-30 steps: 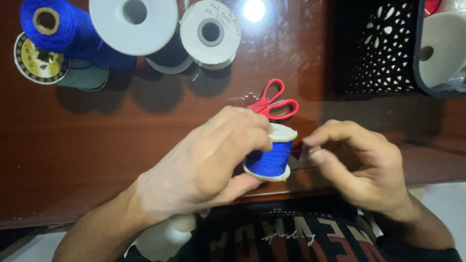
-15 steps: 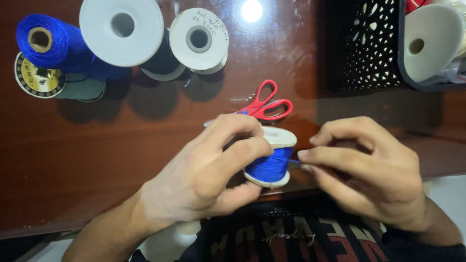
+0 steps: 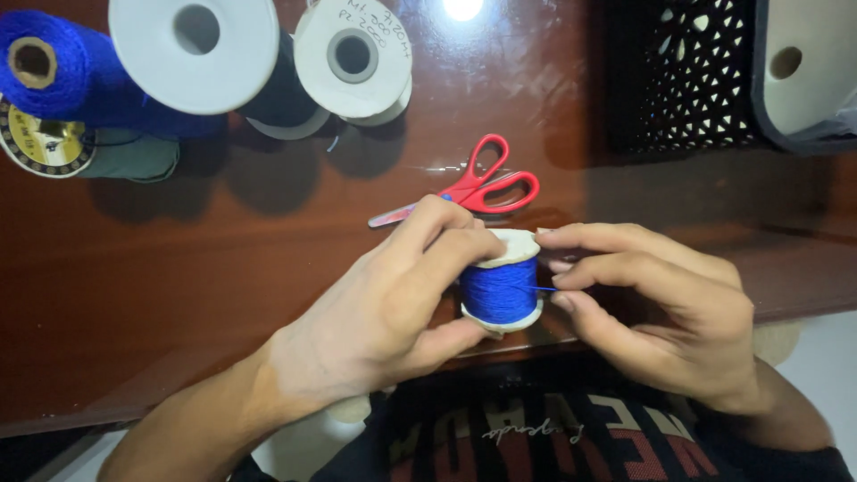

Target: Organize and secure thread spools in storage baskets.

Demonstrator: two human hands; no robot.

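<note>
My left hand (image 3: pixel 384 303) grips a small spool of blue thread (image 3: pixel 500 287) with white end caps, thumb below and fingers over its top cap. It is held just above the near edge of the dark wooden table (image 3: pixel 196 295). My right hand (image 3: pixel 661 308) is right beside the spool, its fingertips pinching a short end of blue thread that runs off the spool's side. Red-handled scissors (image 3: pixel 478 189) lie shut on the table just behind the spool, partly hidden by my left fingers.
Several big thread spools stand at the far left: a blue cone (image 3: pixel 62 71), two white-capped spools (image 3: pixel 192 49) (image 3: pixel 353 55) and a dark green one (image 3: pixel 54 147). A black perforated basket (image 3: pixel 687 80) holding a white spool (image 3: pixel 799 62) is at the far right.
My right hand has come in closer to the spool and its fingertips now pinch the thread end. The spool has stayed in my left hand.
</note>
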